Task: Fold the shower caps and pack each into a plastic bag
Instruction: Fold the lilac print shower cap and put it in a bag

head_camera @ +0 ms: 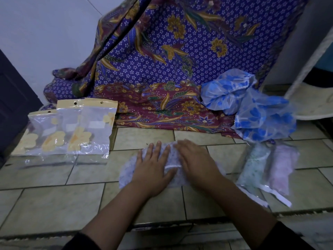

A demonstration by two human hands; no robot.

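A pale lilac speckled shower cap (126, 173) lies flattened on the tiled floor in front of me. My left hand (153, 169) presses on its left half with straight fingers. My right hand (195, 163) lies flat on its right half, touching the left hand's fingertips. Three plastic bags with yellow flower prints (75, 130) lie overlapped at the left. Two unfolded blue-flowered shower caps (252, 107) sit heaped at the right rear. Two packed bags, one green (254, 166) and one pink (282, 166), lie at the right.
A purple and maroon batik cloth (162, 73) hangs and spreads at the back. A dark door (12, 98) stands at the far left. A white object (317, 103) sits at the far right. A step edge (162, 226) runs under my forearms.
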